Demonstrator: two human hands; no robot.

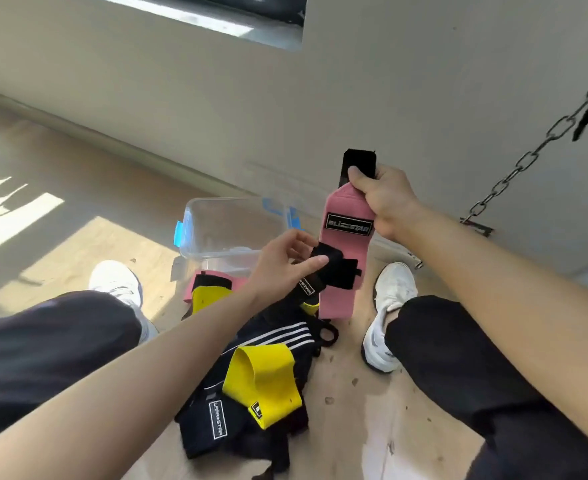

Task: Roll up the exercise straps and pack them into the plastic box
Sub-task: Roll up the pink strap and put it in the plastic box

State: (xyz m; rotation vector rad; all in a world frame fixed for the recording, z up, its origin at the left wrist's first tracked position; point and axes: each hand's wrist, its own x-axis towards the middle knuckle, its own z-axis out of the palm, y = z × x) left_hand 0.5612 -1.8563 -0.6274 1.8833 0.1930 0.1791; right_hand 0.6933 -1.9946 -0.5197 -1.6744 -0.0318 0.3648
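Loose straps (261, 382) are heaped nearest, unrolled. Nothing is seen packed in the box (195, 233). By the left hand (282, 261) the black tab (334, 268) of 1 pink strap (346, 244) is pinched; its top is gripped by the right hand (386, 202). Rolling is judged barely begun.

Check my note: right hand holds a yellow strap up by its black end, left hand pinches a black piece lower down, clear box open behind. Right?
Not quite: the head view shows the raised strap is pink, not yellow. The right hand does hold its black end, the left hand pinches a black piece lower down, and the clear box sits open behind.
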